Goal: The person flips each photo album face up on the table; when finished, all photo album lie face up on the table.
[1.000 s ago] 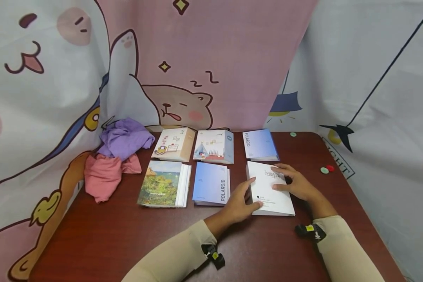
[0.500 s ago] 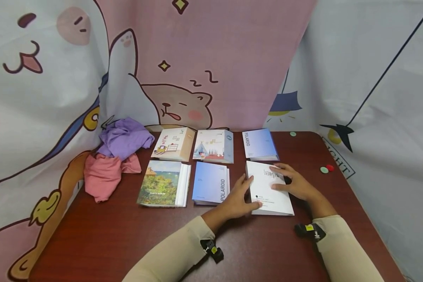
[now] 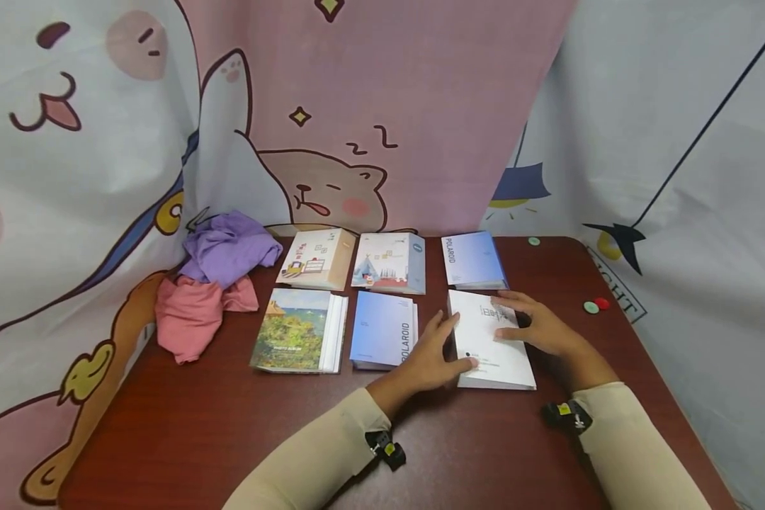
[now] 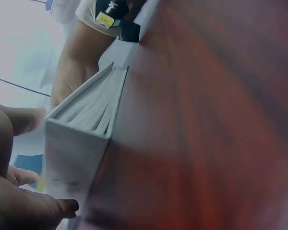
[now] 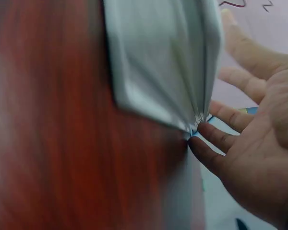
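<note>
A purple cloth and pink cloth lie toward the far left corner of the worktop; 5 albums follow, 3 along the far edge, 2 nearer. The left hand, fingers spread, touches the white album's left long side. That album lies between the hands toward the right edge, long axis running near to far, slightly slanted. The right hand, spread, touches its far right part; neither is plainly nearer. 3 discs lie toward the far right corner.
</note>
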The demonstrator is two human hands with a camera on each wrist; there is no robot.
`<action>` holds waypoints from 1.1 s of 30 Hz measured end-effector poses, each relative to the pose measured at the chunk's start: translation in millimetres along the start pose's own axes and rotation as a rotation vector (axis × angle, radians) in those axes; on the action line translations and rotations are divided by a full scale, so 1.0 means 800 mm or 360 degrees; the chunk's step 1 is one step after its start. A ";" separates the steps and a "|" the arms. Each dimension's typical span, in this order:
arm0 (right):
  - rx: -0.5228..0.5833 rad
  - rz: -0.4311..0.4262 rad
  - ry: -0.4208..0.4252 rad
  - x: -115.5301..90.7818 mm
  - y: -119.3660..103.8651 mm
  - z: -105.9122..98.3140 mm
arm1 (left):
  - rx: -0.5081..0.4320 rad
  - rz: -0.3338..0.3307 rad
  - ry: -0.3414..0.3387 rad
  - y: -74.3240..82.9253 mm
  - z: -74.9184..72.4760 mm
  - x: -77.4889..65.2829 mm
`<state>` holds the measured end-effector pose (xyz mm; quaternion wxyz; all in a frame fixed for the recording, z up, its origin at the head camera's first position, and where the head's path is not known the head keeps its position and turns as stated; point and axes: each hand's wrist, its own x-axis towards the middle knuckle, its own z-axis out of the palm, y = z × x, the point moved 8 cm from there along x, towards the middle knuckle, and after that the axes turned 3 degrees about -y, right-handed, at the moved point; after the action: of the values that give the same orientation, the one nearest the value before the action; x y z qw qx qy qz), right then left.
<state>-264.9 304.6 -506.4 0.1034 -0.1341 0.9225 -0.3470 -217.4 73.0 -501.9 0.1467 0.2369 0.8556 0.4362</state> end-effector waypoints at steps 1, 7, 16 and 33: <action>-0.0012 0.0008 -0.0012 0.000 -0.003 -0.002 | -0.0006 0.0008 0.0005 0.002 -0.004 -0.001; -0.0050 -0.0004 -0.0055 0.008 -0.028 -0.018 | -0.0078 0.0064 0.0082 0.007 -0.045 -0.001; -0.0048 -0.0071 -0.0040 0.037 -0.067 -0.039 | -0.0063 0.0077 0.0227 -0.005 -0.138 0.007; 0.0139 -0.0202 -0.0117 0.126 -0.125 -0.001 | 0.0044 -0.0210 0.0303 -0.099 -0.270 0.018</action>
<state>-342.9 200.4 -448.5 0.1207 -0.2002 0.8917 -0.3875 -350.3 -105.6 -442.5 0.0898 0.1396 0.8853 0.4343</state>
